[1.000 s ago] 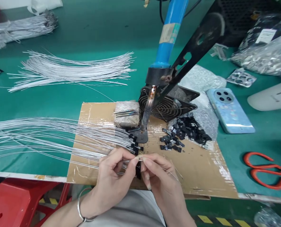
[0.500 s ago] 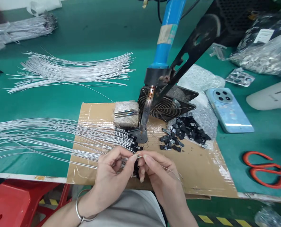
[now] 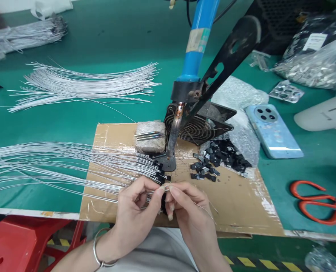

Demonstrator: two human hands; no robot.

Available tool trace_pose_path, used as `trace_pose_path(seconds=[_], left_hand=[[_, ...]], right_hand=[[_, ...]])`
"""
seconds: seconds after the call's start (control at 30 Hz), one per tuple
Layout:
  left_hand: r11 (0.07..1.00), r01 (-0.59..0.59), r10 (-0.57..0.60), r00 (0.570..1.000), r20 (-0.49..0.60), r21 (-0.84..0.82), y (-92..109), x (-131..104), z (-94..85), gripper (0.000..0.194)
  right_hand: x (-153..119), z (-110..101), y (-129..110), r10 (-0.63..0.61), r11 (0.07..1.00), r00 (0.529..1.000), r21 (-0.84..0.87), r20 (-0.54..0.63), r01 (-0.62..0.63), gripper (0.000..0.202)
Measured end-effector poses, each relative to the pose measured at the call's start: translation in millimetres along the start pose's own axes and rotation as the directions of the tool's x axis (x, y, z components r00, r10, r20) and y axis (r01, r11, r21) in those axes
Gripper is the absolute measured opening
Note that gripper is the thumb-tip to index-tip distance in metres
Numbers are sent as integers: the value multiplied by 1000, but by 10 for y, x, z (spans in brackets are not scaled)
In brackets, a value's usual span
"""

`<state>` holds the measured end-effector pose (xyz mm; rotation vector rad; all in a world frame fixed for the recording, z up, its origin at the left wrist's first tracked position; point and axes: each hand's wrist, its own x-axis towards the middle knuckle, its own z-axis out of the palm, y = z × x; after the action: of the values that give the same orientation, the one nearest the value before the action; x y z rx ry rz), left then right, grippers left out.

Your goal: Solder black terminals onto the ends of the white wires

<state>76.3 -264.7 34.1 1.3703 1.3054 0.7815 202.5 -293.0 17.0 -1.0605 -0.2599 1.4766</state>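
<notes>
Thumb and forefinger of my left hand are pinched on a thin wire. Close beside it, my right hand pinches the same wire, and thin ends stick out past its fingers to the right. The fingertips nearly touch, so the exact spot they grip is mostly hidden. Under and behind my hands lies a row of white wires with small black tips, spread to the left across the cardboard.
A blue hot-air tool on a black stand points its metal nozzle down beyond my hands. Around it are a round-grilled fan, a wrapped block, loose black pieces, a phone, orange-handled scissors and another wire bundle.
Both hands stay pinched together at nearly the same spot. My right fingers have shifted slightly, and the wire ends beyond them sit a little differently.
</notes>
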Motion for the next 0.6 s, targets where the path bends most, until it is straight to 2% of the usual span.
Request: trace_pose_path(seconds=[0.17, 0.27, 0.37, 0.5, 0.6], left_hand=[[996, 64, -63, 998, 30, -58, 47, 36, -12, 23], [993, 94, -91, 995, 45, -74, 74, 43, -26, 23], [992, 98, -94, 994, 55, -75, 92, 41, -32, 23], [986, 112, -103, 992, 73, -127, 104, 57, -36, 23], [987, 111, -105, 993, 58, -120, 97, 78, -44, 23]], right_hand=[[10, -43, 13, -21, 999, 999, -38, 39, 23, 17], [5, -98, 10, -98, 989, 992, -99, 78, 105, 26], [1, -142, -6, -167, 958, 980, -218, 109, 187, 25], [3, -162, -35, -198, 939, 976, -270, 86, 215, 25], [-5, -162, -41, -186, 938, 982, -289, 42, 190, 20]])
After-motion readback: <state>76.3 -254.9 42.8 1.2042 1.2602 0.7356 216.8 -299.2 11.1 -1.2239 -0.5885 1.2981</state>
